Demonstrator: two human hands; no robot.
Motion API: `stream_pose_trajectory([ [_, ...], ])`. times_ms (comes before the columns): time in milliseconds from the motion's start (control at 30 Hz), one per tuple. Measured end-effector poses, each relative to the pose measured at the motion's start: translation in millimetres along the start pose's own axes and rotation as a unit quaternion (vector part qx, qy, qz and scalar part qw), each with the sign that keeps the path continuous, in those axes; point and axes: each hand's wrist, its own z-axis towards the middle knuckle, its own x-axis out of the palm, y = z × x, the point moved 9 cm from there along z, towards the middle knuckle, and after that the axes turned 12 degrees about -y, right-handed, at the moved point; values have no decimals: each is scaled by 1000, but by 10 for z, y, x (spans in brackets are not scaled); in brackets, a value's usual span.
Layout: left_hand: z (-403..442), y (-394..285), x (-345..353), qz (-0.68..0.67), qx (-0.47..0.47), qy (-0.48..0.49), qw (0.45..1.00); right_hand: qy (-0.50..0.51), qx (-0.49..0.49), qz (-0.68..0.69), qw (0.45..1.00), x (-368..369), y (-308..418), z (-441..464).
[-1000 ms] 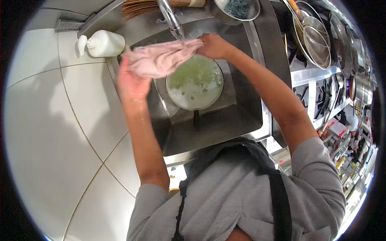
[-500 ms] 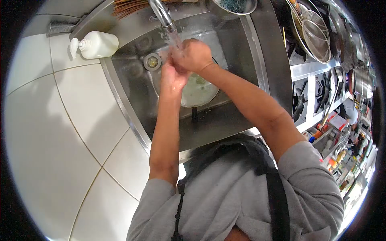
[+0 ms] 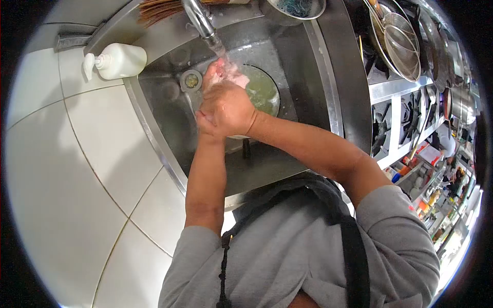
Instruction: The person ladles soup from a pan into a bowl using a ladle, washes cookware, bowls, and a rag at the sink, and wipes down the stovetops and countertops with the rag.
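Observation:
Water runs from the metal faucet (image 3: 199,19) onto a bunched pink cloth (image 3: 233,76) above the sink (image 3: 262,177). My left hand (image 3: 211,77) is wrapped round the cloth, its fingers partly covered. Across my left hand and wrist lies my right hand (image 3: 228,109), with its fingers curled closed; whether it holds any of the cloth is hidden. Beneath the hands, a round pan (image 3: 264,91) of cloudy greenish water sits in the sink, partly covered by them. The drain (image 3: 191,81) shows to the left of my hands.
A white pump bottle (image 3: 123,60) stands on the tiled ledge at the left. Behind the sink are a straw broom (image 3: 164,10) and a metal bowl (image 3: 292,9) with a blue-green scourer. Strainers (image 3: 401,46) lie by the stove at right. A person (image 3: 446,141) is far right.
The cloth was stretched between both hands, then bunched under the water. My right hand has since moved down over my left hand and wrist. The view has shifted slightly.

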Motion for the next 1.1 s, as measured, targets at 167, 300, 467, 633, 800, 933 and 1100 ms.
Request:
stream_pose_trajectory([
  [167,-18,494,-141,-342,-264,70,899,-19,157,-168,973,-14,-1647,61],
  [300,-451,-194,-870,20,-123,-174,977,148,32,-327,933,-490,-1426,-42],
  [467,-860,-644,-1345,275,27,-244,929,231,50,-254,938,-578,-1710,-403],
  [633,-905,-1140,-1130,98,87,-206,970,90,201,41,975,-1141,-1445,168],
  [800,-359,-771,70,-343,-100,-52,933,-29,228,121,966,-618,-755,460],
  [933,-225,-343,163,-277,-167,-54,945,-26,-108,-72,991,-155,195,43],
  [1100,-264,-193,259,-234,-170,-112,951,24,169,-224,959,-267,-765,330],
])
